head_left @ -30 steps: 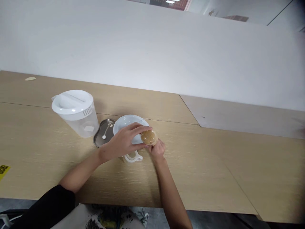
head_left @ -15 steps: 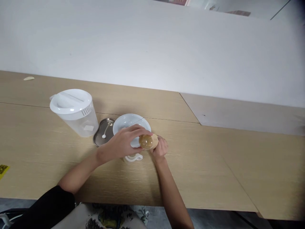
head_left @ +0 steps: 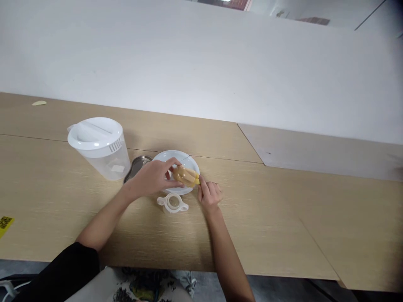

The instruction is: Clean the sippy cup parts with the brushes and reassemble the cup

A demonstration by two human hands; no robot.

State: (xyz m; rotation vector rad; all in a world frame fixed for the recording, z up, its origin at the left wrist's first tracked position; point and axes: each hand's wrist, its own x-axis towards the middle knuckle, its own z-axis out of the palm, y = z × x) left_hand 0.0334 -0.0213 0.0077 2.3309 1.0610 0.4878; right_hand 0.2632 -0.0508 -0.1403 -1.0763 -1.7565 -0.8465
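Over the white bowl (head_left: 188,160), a small amber see-through bottle (head_left: 185,176) lies on its side in the air. The thumb and fingers of my left hand (head_left: 154,176) are closed around its rounded left end. A yellow piece (head_left: 198,179) sticks out of the bottle's right end, and my right hand (head_left: 210,192) is closed on it in a fist. How far that piece reaches inside is not clear. Just in front of the bowl stands a whitish ring-shaped part with two side handles (head_left: 181,206).
A clear pitcher with a white lid (head_left: 97,134) stands to the left. Between it and the bowl lies a metal kidney-shaped tray (head_left: 136,167), partly behind my left hand. A pale flat piece (head_left: 39,102) rests at the far left. A white wall backs the wooden table (head_left: 267,218).
The bottle has turned from pointing its rounded end at me to lying sideways, and my left hand has shifted left and slightly up. The two-handled part now shows fully; the tray's small spoon is hidden.
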